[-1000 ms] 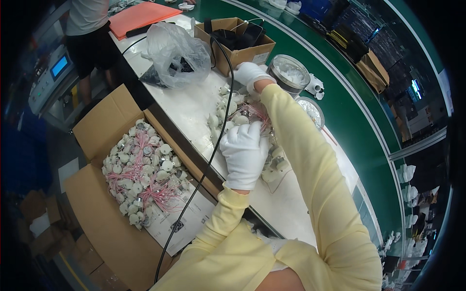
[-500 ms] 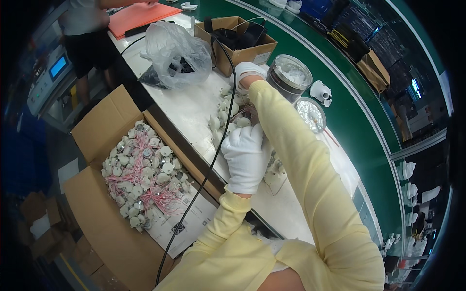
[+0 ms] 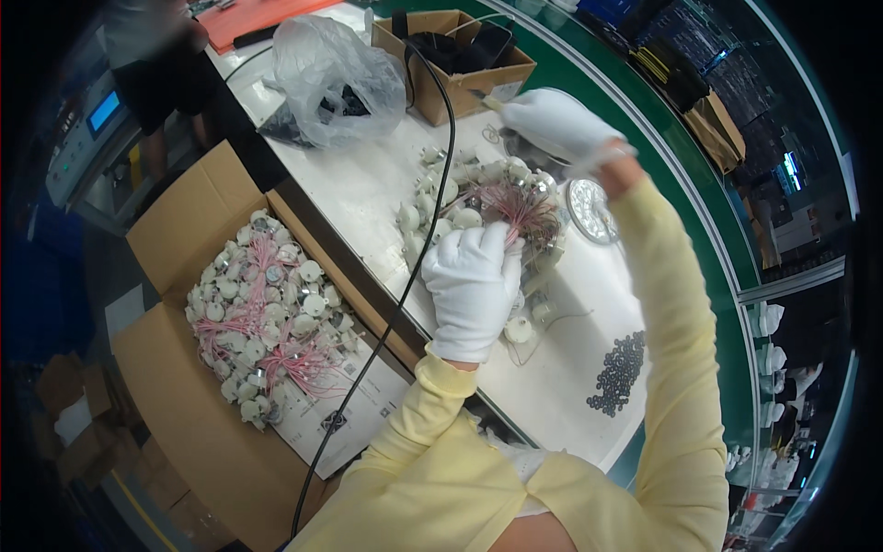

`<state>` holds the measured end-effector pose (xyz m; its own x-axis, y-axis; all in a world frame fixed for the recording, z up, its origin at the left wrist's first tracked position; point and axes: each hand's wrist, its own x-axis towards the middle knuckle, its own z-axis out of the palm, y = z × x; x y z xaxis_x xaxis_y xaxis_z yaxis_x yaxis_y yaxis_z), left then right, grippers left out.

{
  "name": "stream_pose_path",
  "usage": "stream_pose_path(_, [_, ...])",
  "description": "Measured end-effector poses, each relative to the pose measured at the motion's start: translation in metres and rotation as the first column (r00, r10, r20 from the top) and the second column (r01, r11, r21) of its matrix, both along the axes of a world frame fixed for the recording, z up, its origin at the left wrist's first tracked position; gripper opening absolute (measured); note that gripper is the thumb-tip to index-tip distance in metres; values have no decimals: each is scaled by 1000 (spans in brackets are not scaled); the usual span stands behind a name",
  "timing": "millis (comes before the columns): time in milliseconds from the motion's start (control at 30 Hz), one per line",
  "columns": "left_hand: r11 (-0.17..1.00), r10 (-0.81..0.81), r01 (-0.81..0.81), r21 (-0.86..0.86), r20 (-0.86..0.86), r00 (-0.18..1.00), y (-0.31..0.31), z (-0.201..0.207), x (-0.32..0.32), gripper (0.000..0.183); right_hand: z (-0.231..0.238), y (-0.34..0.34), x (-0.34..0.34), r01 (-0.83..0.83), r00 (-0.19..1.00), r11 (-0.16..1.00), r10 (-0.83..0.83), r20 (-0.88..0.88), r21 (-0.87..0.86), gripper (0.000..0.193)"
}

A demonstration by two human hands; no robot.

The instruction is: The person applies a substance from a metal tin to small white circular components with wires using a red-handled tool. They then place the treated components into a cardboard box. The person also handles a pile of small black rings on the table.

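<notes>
My left hand (image 3: 471,290), in a white glove, is closed round a bundle of pink wires (image 3: 526,213). The wires run to a cluster of small round white-capped motors (image 3: 524,175) on the white table. Beyond them, my white-gloved right hand (image 3: 556,129) is raised at the far right, its fingers closed. A short thin tool with a yellowish tip (image 3: 492,103) sticks out of its fingers; the kind cannot be made out. The hand largely hides a metal tin below it. More loose motors (image 3: 520,329) lie beside my left hand.
At left, an open cardboard box (image 3: 166,368) holds many similar motors with pink wires. A clear plastic bag (image 3: 336,83) and a small carton (image 3: 428,101) of black items stand at the back. A round dish (image 3: 591,212) and many black rings (image 3: 618,373) lie right. A black cable (image 3: 405,308) crosses the view.
My right hand has moved from the motors to the right, over the tin, with the thin tool now showing. My left hand stays in place, and the pink bundle and black rings have come into view.
</notes>
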<state>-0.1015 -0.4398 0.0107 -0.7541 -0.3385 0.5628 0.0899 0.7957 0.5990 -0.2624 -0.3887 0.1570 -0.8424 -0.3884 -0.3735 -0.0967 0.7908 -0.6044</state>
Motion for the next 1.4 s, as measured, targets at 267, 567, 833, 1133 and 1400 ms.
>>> stream_pose_path(267, [1000,1,-2,19,40,999,0,0,-1,23,-32,98,61,-326,851,899,414,-323,293,29])
stream_pose_path(567, [999,25,-26,-28,-34,999,4,-5,-4,23,-61,112,73,-192,807,953,290,-514,235,31])
stream_pose_path(833, [998,28,-31,-60,-49,998,3,-5,-4,22,-68,105,83,-170,455,963,265,-850,209,27])
stream_pose_path(1133, [997,27,-32,-71,-59,998,3,-10,-6,21,-69,106,72,-286,685,958,213,-696,12,21])
stream_pose_path(1400, [996,22,-29,-80,-84,996,1,-11,-6,22,-81,112,48,-444,616,894,360,-701,69,18])
